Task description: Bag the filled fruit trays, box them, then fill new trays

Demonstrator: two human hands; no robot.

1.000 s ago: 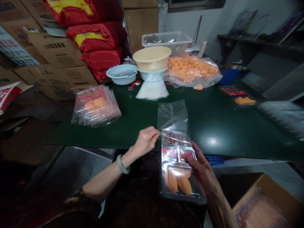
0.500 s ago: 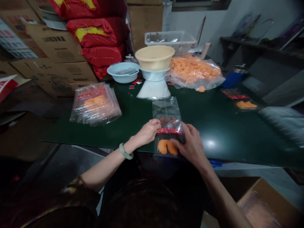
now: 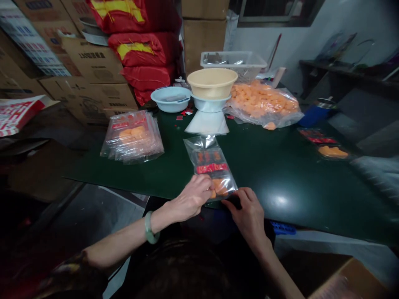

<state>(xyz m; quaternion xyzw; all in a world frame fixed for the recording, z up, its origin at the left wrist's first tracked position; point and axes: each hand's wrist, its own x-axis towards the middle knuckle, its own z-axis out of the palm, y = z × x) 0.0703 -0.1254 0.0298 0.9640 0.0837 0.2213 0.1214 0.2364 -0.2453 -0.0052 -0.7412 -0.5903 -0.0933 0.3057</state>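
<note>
A clear plastic bag lies on the green table near its front edge. Inside it sits a tray with red packets and orange pieces. My left hand grips the bag's near left corner with closed fingers; a pale green bangle is on that wrist. My right hand pinches the bag's near right edge, fingers curled on the plastic.
A stack of filled bags lies at the left. Behind are a light blue bowl, a beige bowl on a white one, a white basket, and a large bag of orange pieces. Another tray sits right. Cartons and red sacks stand at left.
The tray has gone fully into the clear bag, which moved onto the table. Both hands have shifted to the bag's near end. The camera view has tilted slightly.
</note>
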